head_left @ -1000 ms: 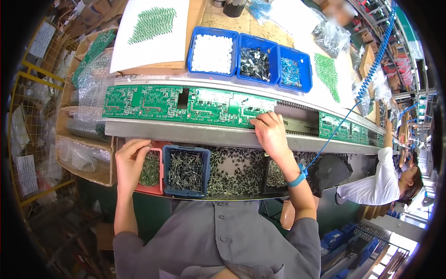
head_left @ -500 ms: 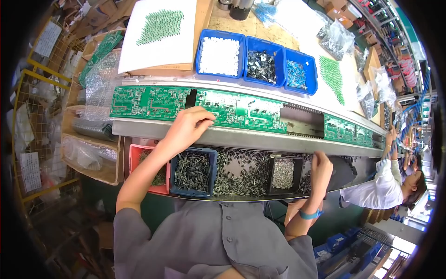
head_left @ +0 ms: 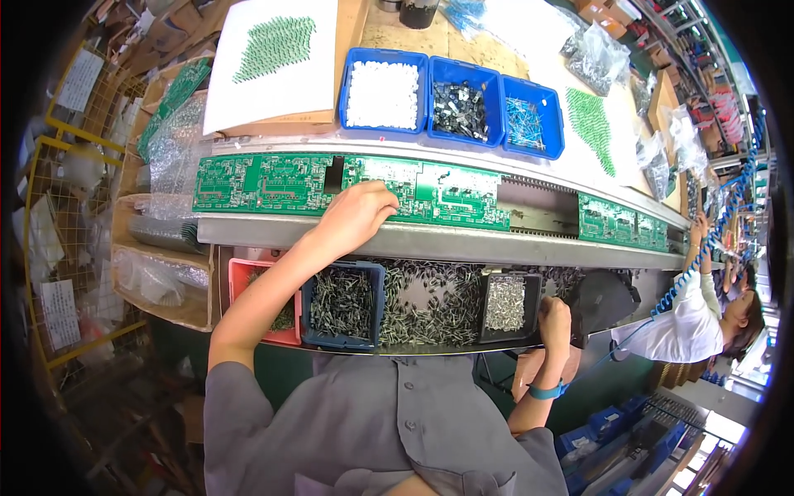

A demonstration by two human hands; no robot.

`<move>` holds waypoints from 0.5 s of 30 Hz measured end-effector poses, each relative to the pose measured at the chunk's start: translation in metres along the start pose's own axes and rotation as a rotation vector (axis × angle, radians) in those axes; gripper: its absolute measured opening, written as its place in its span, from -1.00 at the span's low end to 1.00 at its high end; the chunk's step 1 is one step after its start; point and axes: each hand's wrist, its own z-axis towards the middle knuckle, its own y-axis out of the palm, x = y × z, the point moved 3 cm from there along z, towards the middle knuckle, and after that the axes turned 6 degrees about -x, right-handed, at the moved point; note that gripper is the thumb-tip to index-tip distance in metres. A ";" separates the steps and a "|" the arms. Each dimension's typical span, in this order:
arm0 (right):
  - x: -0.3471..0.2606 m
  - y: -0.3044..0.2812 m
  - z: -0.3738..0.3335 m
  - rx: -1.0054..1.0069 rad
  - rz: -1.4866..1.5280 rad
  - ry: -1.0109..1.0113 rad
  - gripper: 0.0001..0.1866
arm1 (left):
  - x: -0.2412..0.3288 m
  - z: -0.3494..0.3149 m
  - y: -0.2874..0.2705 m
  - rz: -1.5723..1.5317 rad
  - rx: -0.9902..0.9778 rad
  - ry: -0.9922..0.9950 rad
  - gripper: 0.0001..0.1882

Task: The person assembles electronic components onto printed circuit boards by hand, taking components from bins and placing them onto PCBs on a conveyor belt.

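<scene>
Keeps the long green circuit board [head_left: 463,197] lying behind the near edge of the metal rail [head_left: 438,237]; has brought up from the red bin [head_left: 238,285], over the board's middle, the left hand [head_left: 356,217]; has lowered beside the black tray [head_left: 506,336], below that edge, the right hand [head_left: 556,321]; curls both, cannot tell whether gripping anything; seems to have swapped roles at the board

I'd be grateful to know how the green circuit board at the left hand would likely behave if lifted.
The green circuit board probably feels stiff: it lies flat on the conveyor without visible sag. It looks like a thin panel, so likely light for its size. Dark components on its face might shift if tilted.
</scene>
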 end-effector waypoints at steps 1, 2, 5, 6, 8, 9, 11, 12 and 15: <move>0.001 0.001 0.000 -0.016 0.014 0.003 -0.88 | 0.000 0.000 0.000 0.001 -0.001 -0.001 -0.93; -0.001 0.000 0.001 -0.017 0.015 0.002 -0.88 | 0.000 0.000 0.000 0.002 -0.003 -0.003 -0.93; -0.001 -0.002 0.000 -0.027 0.008 0.019 -0.88 | -0.001 0.000 0.001 -0.001 -0.005 -0.006 -0.93; 0.003 0.001 0.000 -0.027 0.006 0.014 -0.88 | -0.002 0.000 0.002 -0.006 -0.004 -0.008 -0.93; 0.004 0.003 0.000 -0.029 0.007 0.011 -0.88 | -0.002 0.000 0.002 -0.006 -0.002 -0.001 -0.93; 0.004 0.003 0.000 -0.034 -0.024 0.017 -0.88 | -0.002 0.000 0.002 -0.006 0.002 0.005 -0.93; 0.002 0.003 0.001 -0.040 -0.055 0.022 -0.88 | -0.001 0.001 0.002 0.002 0.001 -0.003 -0.93; 0.002 0.002 0.001 -0.038 -0.073 0.023 -0.88 | 0.000 0.001 0.002 0.010 -0.001 -0.010 -0.93; -0.006 -0.003 -0.001 0.007 -0.065 0.004 -0.88 | 0.003 0.003 0.004 0.014 -0.003 -0.046 -0.92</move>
